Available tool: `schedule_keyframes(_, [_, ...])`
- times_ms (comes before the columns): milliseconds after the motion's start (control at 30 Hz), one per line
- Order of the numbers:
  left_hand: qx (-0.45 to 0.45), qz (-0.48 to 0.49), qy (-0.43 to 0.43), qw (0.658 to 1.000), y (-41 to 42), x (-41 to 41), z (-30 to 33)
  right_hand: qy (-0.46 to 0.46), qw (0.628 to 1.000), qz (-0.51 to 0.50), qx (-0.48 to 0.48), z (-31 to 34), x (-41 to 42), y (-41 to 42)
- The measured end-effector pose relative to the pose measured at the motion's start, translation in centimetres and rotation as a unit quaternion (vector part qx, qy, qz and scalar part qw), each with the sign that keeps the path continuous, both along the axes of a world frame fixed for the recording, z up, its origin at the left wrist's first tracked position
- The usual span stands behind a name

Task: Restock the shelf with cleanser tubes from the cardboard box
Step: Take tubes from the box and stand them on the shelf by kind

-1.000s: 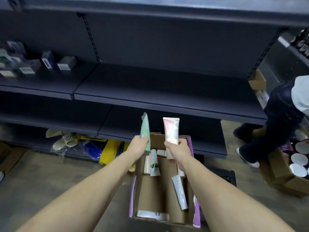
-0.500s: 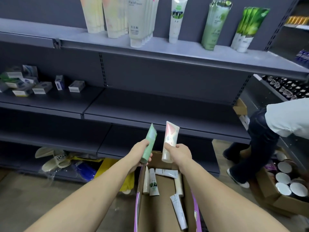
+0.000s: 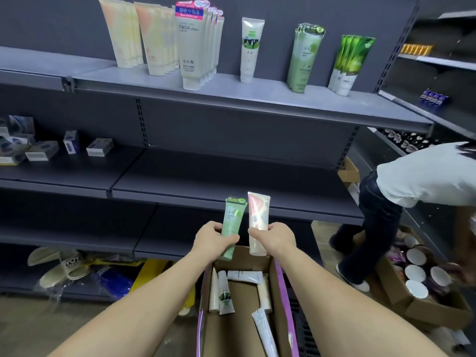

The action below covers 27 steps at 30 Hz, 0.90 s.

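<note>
Head view of a restocking task, both hands raised over the cardboard box (image 3: 279,292). The left hand (image 3: 212,238) grips a pale green tube (image 3: 231,228) around its lower body, fingers curled across the front, cap end down and flat crimped end up. The right hand (image 3: 274,239) grips a white tube (image 3: 257,222) patterned in pink and grey-blue in the same way, so each hand carries one tube. Both tubes stand nearly upright and side by side, just apart, probably so that the printed faces can be read and matched against the rows above before placing. The top shelf (image 3: 231,96) carries standing groups of tubes, caps down: cream and peach ones at left, a row marked "Facial" (image 3: 192,45), a single white tube with a green picture (image 3: 251,47), a pale green group (image 3: 304,57) and a brighter green group (image 3: 351,63). The held green tube resembles the pale green group, which suggests its likely destination; the fine print is too small to read. Several more tubes (image 3: 224,292) lie loose in the box, so the task appears unfinished. The middle shelf (image 3: 206,181) directly behind the hands is dark; small boxes (image 3: 99,147) sit on it at far left. Another person (image 3: 412,186) bends over a second carton of jars (image 3: 417,289) at right.
</note>
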<state>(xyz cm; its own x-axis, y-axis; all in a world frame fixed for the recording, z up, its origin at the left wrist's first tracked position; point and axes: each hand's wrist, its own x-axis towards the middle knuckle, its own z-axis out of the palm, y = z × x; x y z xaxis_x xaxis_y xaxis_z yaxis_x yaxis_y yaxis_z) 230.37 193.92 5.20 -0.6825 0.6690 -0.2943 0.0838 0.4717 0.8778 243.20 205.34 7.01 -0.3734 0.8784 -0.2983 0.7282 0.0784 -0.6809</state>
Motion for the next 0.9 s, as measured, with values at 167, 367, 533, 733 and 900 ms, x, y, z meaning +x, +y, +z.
schedule_keyframes(167, [0.029, 0.043, 0.09, 0.995, 1.3, -1.1, 3.0, 0.015, 0.999, -0.007, 0.045, 2.8, -1.3, 0.3])
schedule_keyframes(367, [0.076, 0.065, 0.119, 0.988, 1.6, -3.6, 7.1, 0.06, 0.993, -0.005, 0.104, 6.7, -3.8, -0.2])
schedule_keyframes(533, [0.09, 0.107, 0.138, 0.98, 0.4, -5.9, 10.5, 0.106, 0.986, -0.011, 0.128, 9.9, -5.8, -1.3])
schedule_keyframes(733, [0.116, 0.138, 0.178, 0.967, -1.5, -8.9, 16.3, 0.171, 0.976, -0.022, 0.135, 15.2, -8.7, -2.6])
schedule_keyframes(900, [0.142, 0.155, 0.213, 0.954, -3.3, -11.1, 20.9, 0.192, 0.967, -0.011, 0.169, 19.9, -11.4, -4.8])
